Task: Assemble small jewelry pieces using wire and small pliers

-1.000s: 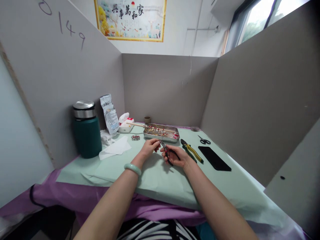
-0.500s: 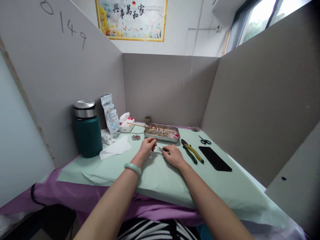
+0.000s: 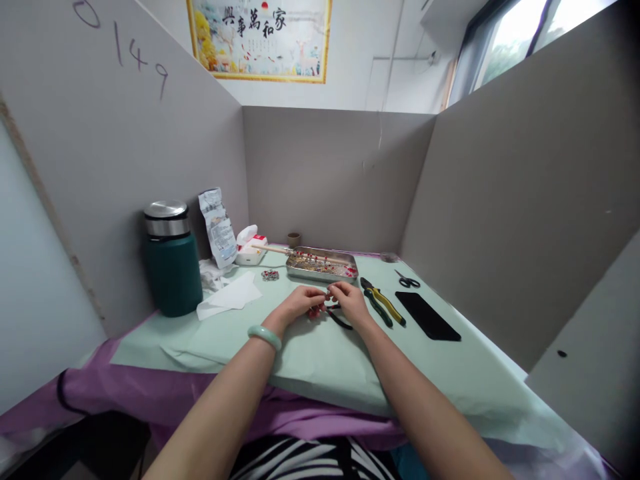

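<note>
My left hand [image 3: 302, 301], a pale green bangle on its wrist, is closed in a pinch. Small red beads [image 3: 316, 311] show just beneath its fingertips and seem to be held there. Close against it, the thumb and fingers of my right hand [image 3: 346, 297] pinch together too; what they grip is too small to make out. Under my right hand lies a small tool with dark curved handles [image 3: 340, 321], partly hidden, apparently small pliers. Beyond both hands stands a metal tray [image 3: 323, 275] of red and gold beads and bits.
Right of my hands lie green-and-yellow pliers [image 3: 384, 303], a black phone-like slab [image 3: 428, 316] and scissors [image 3: 409, 281]. To the left are white paper [image 3: 230, 297], a beaded piece [image 3: 271, 275], a tissue pack [image 3: 251, 252] and a green flask [image 3: 173, 267]. Grey partitions enclose the table.
My right hand has let go of the small dark-handled tool, which now rests on the table. Both hands have come together, with red beads now showing at the left fingertips.
</note>
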`<state>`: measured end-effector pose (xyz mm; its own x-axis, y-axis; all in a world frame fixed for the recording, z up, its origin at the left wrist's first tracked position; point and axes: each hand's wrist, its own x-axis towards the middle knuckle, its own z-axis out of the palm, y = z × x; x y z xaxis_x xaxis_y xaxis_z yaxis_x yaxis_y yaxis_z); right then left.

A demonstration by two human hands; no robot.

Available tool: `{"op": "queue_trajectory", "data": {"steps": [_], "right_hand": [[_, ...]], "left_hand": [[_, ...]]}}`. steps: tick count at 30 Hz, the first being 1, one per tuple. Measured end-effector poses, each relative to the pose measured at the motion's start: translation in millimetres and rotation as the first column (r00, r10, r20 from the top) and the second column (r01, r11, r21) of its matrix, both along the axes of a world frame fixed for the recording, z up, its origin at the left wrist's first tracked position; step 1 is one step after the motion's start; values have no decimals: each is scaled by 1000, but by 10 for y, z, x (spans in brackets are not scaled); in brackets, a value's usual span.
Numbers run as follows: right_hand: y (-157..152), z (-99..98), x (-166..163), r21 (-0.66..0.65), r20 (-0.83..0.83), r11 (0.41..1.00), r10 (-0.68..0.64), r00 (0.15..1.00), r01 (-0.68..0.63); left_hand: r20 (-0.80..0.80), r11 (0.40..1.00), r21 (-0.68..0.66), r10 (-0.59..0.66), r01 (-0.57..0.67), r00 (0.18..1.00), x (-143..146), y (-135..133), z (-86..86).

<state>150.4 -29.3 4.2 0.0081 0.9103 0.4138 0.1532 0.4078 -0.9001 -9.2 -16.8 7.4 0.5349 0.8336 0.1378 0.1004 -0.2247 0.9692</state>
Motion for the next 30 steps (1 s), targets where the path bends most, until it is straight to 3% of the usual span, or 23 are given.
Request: {"op": "queue_trajectory", "data": {"steps": [3,7,14,23,30], "right_hand": [[6,-15,-2,-55,-16,998,9,1000,-10],[47,-54,11,-26,0,1000,14,1000,-14],[53,-42,14,-52,-61,999,-18,998,14],[59,-69,10,-30,-43,999,39,998,-40],[55,-69,-3,-19,18,1000,-14,1000,15]], "left_hand": [[12,1000,-5,-7,7,1000,-4,-1,6],[26,1000,-20,-8,8,1000,2,-7,15],[83,988,-143,-40,52,996,21,9,-9],[36,998,-37,-43,44,998,11,-10,4],[-28,1000,0,7,-7,1000,27,-13,5]]}}
